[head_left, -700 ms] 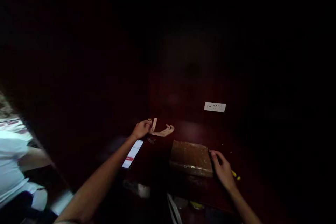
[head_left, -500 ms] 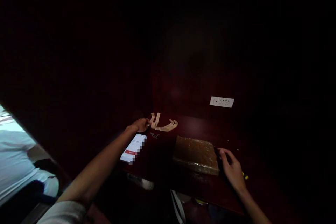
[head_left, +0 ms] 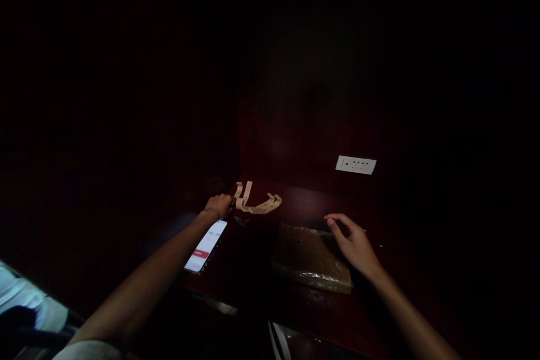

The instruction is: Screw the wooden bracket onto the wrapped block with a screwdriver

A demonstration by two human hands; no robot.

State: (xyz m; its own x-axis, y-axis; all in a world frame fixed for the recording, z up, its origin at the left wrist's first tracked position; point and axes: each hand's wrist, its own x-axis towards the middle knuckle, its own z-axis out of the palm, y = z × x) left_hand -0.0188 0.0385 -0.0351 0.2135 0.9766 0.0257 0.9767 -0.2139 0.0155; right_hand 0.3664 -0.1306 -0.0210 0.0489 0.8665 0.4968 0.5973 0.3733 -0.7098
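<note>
Curled closed, my left hand (head_left: 220, 205) is at the left end of several pale beige bent pieces (head_left: 259, 208) that look like hooks or brackets. Whatever its fingers hold, if anything, is hidden. Just in front of these pieces lie a few thin, small items (head_left: 241, 221), too dim to name. A phone (head_left: 205, 247) with a lit timer screen lies below my left wrist. My right hand (head_left: 352, 244) hovers over the right back corner of a brown package (head_left: 310, 259) wrapped in shiny clear film. Its thumb and fingers are apart, with nothing visible between them.
The dark red table top (head_left: 304, 199) meets a wall at the back, where a white socket panel (head_left: 356, 165) is mounted. Tiny pale bits lie right of my right hand. A white strap (head_left: 280, 340) shows below the front edge. Someone's light clothing (head_left: 29, 298) appears at lower left.
My right hand has moved from beside the package's right edge to over its back corner, and its fingers have parted. My left hand has shifted slightly left. The view has turned a little.
</note>
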